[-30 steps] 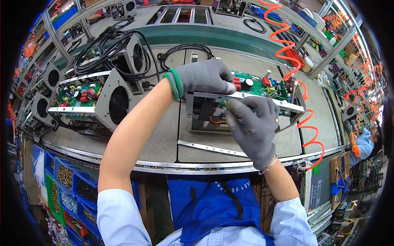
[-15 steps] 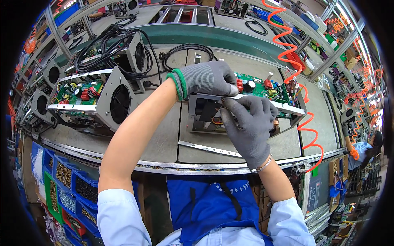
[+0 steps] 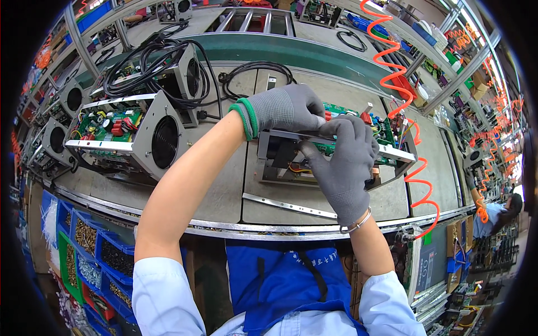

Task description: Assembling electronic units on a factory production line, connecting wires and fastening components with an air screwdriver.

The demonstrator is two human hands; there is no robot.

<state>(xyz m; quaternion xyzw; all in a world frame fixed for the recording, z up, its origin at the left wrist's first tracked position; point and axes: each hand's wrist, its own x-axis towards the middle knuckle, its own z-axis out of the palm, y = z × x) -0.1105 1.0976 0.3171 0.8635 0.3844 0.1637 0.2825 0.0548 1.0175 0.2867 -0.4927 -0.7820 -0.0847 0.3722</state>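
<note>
left hand (image 3: 297, 110) curled at rail (image 3: 397, 152) of chassis (image 3: 282, 134) on bench (image 3: 221, 179); whether pinching, cannot tell. right hand (image 3: 347, 162) over rail, thumb spread from fingers. best brace chassis, keep fingertips clear of green board (image 3: 336, 107).

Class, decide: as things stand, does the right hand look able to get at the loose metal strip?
Probably yes: the metal strip lies mostly uncovered on the bench near the right hand, though that hand is at the chassis.
</note>
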